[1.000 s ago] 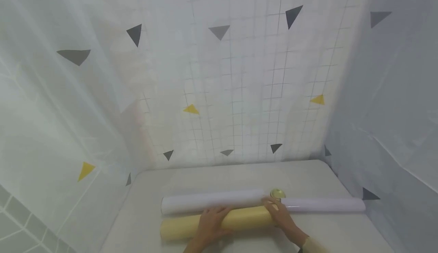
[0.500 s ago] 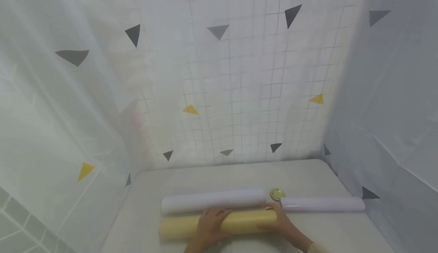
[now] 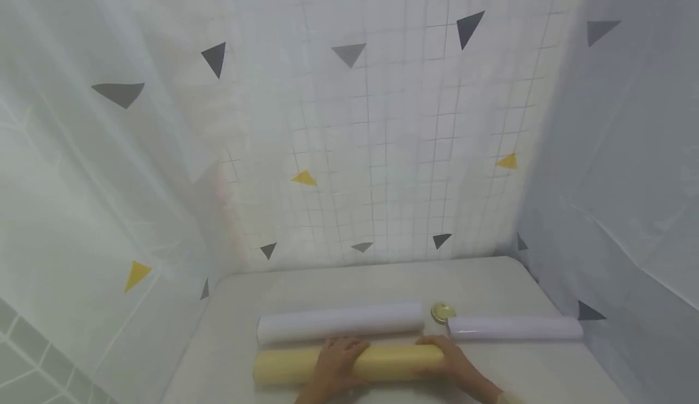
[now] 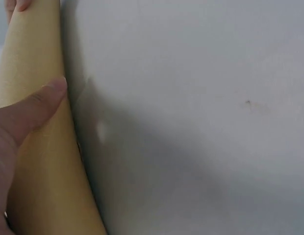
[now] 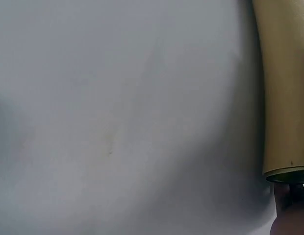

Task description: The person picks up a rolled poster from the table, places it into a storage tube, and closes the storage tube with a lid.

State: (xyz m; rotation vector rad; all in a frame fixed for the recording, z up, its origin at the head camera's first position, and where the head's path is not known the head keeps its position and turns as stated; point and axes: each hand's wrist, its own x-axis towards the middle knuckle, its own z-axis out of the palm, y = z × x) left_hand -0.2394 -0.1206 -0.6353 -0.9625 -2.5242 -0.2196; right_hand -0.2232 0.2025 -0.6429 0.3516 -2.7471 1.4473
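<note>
A long yellow tube lies sideways on the white table, close to the near edge in the head view. Around its middle grips the left hand, fingers over the top; in the left wrist view its thumb presses along the tube's near side. The right hand holds the tube's right end, fingers over its far side. Down in the right wrist view's corner, part of the right hand shows just past the tube's open, dark-rimmed end.
Just behind the yellow tube lies a white roll, nearly parallel to it. A shiny pale lilac roll extends to the right, with a round gold lid at its left end. Patterned plastic sheeting surrounds the table.
The right hand has shifted from the top of the tube's right end down around it. That end has swung slightly nearer, away from the white roll. The left hand keeps its grip.
</note>
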